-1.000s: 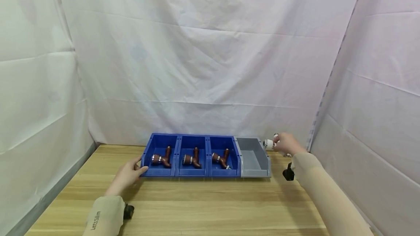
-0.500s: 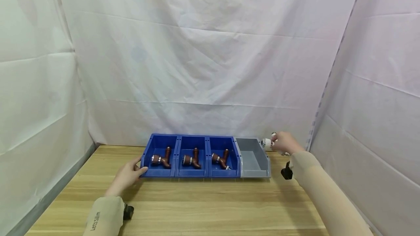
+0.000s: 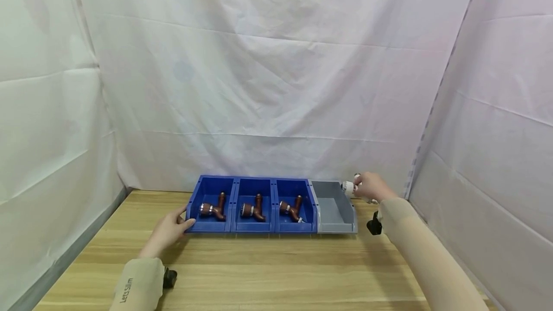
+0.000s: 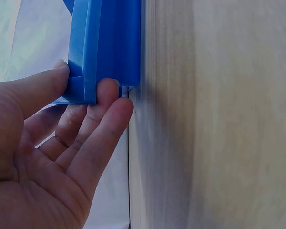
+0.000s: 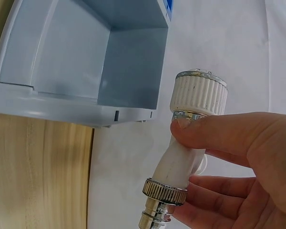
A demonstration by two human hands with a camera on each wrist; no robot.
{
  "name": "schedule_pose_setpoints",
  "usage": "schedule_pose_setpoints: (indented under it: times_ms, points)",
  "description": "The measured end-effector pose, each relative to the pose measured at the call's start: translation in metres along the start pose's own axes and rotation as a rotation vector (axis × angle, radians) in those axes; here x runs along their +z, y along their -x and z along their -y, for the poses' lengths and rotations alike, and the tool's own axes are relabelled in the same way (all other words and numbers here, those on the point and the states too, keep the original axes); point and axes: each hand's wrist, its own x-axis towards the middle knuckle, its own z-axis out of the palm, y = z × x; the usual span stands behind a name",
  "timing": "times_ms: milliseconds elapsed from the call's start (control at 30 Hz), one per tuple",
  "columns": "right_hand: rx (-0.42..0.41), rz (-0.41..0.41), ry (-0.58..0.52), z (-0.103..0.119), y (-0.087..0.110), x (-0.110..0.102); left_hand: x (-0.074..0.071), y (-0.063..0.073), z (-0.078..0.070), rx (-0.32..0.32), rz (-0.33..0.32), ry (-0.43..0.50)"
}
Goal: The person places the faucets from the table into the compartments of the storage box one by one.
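My right hand holds a white valve with a ridged knob and chrome fittings, the thumb lying across its neck. It is beside the back right of the grey bin, and the valve's knob overlaps that bin's right rim in the head view. My left hand pinches the front left corner of the leftmost blue bin, thumb on one side of the wall and fingertips on the other. A brown valve lies in this bin. Similar brown valves lie in the middle blue bin and the right blue bin.
The bins stand in one row at the back of the wooden table, with the grey one at the right end. White cloth hangs behind them and along both sides.
My right hand has moved left with the white valve, bringing its knob over the grey bin's right rim in the head view. My left hand and the bins have stayed put.
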Motion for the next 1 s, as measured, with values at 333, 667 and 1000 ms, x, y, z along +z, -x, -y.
schedule_pose_setpoints:
  times_ms: [333, 667, 1000]
  points:
    - [-0.026, 0.0, -0.025, 0.008, -0.002, 0.001, -0.002, 0.0, -0.003, -0.011, 0.006, -0.001]
    - [-0.026, 0.006, -0.047, 0.011, -0.005, 0.003, -0.001, 0.001, -0.002, -0.001, -0.004, 0.012]
    - [-0.022, -0.001, -0.035, 0.017, -0.003, 0.002, -0.001, 0.001, -0.003, -0.004, -0.005, 0.007]
